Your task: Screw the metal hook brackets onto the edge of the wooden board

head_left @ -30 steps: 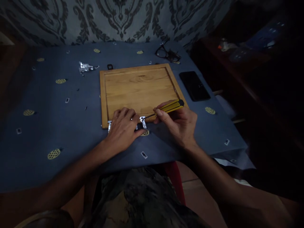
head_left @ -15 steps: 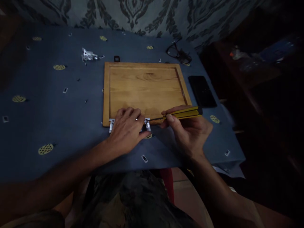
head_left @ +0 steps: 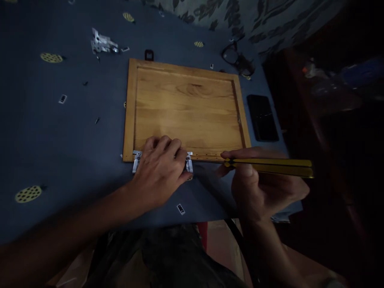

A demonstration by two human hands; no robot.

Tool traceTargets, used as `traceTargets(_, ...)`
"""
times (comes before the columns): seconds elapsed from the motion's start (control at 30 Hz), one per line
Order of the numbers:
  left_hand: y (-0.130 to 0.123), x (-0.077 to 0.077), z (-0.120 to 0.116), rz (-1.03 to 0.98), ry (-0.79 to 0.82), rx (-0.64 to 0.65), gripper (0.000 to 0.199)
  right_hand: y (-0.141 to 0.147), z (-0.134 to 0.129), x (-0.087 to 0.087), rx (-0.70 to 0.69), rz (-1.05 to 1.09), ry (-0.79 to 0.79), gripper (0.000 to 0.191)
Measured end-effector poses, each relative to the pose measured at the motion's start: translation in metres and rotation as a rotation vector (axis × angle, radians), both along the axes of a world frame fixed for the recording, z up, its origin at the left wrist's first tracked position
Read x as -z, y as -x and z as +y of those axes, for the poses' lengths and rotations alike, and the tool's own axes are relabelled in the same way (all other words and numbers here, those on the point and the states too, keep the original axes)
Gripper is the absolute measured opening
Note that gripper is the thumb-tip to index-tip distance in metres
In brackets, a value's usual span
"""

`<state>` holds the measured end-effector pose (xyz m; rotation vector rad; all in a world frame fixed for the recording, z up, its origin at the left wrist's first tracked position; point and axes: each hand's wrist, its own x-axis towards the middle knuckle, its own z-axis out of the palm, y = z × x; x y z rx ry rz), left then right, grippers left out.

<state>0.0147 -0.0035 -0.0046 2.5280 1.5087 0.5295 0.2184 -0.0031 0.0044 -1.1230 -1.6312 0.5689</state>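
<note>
A framed wooden panel (head_left: 186, 104) lies flat on the cloth-covered table. At its near edge sits a silver metal hinge (head_left: 189, 162); its two ends show on either side of my left hand (head_left: 159, 168), and the middle is covered. The fingers of that hand are bent over the hinge and the panel's edge, thumb on the near side. My right hand (head_left: 264, 188) is closed around a screwdriver (head_left: 270, 167) with a yellow and black handle, held almost level to the right of the hinge. Its thin shaft is hard to make out against the panel's edge.
Another metal hinge (head_left: 103, 43) lies at the back left, with small screws (head_left: 97, 120) scattered nearby. A dark square piece (head_left: 149, 55) sits behind the panel. Glasses (head_left: 238, 60) and a black phone (head_left: 263, 118) lie to the right, near the table's edge.
My right hand has drawn the screwdriver rightward, away from the hinge end where its tip was. My left hand remains on the hinge. The head view has shifted and tilted slightly.
</note>
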Motion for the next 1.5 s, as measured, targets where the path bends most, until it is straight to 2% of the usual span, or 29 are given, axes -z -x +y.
traceTargets(0.1,0.000,0.001,0.000,-0.036,-0.028,-0.002,0.024,0.003,0.002,0.000,0.008,0.041,-0.069,0.009)
traceTargets(0.37,-0.002,0.000,0.000,-0.035,0.000,-0.015,0.023,0.003,0.003,0.001,0.057,-0.008,-0.045,0.005)
traceTargets(0.47,-0.002,0.000,0.000,-0.030,0.018,-0.013,0.021,0.002,0.004,-0.001,0.007,-0.025,-0.050,0.012)
traceTargets(0.6,-0.002,0.000,0.000,-0.040,0.006,-0.017,0.021,0.004,0.005,-0.010,-0.075,-0.056,0.030,0.015)
traceTargets(0.77,-0.001,0.002,0.000,-0.042,-0.026,-0.018,0.020,0.005,0.006,-0.018,-0.063,-0.074,0.112,0.013)
traceTargets(0.97,-0.002,0.002,0.000,-0.040,-0.054,-0.012,0.021,-0.003,0.006,-0.019,-0.185,-0.025,0.109,0.029)
traceTargets(1.1,-0.001,0.002,-0.001,-0.050,-0.056,-0.003,0.022,-0.007,0.005,-0.019,-0.190,-0.032,0.132,0.022)
traceTargets(1.23,-0.001,0.003,-0.001,-0.042,-0.065,-0.009,0.023,-0.005,0.009,-0.015,-0.155,-0.057,0.036,0.014)
traceTargets(1.3,-0.001,0.003,0.000,-0.048,-0.080,-0.007,0.024,-0.002,0.011,-0.013,-0.147,-0.033,0.000,0.017)
traceTargets(1.5,0.000,0.003,0.000,-0.054,-0.106,-0.006,0.026,0.002,0.011,-0.015,-0.169,-0.009,0.030,0.017)
